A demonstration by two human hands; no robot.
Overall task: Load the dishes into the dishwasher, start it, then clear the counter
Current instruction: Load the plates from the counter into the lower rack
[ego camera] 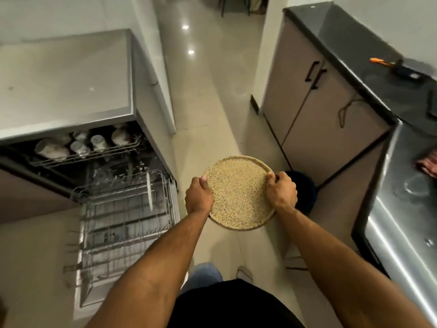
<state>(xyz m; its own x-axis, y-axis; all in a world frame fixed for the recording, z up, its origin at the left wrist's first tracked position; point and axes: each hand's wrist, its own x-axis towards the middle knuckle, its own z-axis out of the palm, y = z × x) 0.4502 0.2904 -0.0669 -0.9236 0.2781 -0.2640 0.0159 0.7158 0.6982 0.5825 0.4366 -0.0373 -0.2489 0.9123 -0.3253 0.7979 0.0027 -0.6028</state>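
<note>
Both hands grip one round speckled plate (238, 192) over the floor: left hand (198, 197) curled on its left rim, right hand (281, 191) on its right. Dishwasher (71, 95) open at left, lower rack (125, 209) pulled out; cups (99, 142) in the upper rack.

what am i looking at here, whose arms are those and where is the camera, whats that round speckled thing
There is only one picture, taken by a wide-angle camera worn on a person's head, looking down, so the two bare arms are that person's own. The left hand and right hand grip opposite edges of a round speckled plate, held above the floor. On the left stands an open dishwasher: its upper rack carries cups, and its pulled-out lower rack holds one white plate on edge. On the right is a dark counter over cabinets.
</note>
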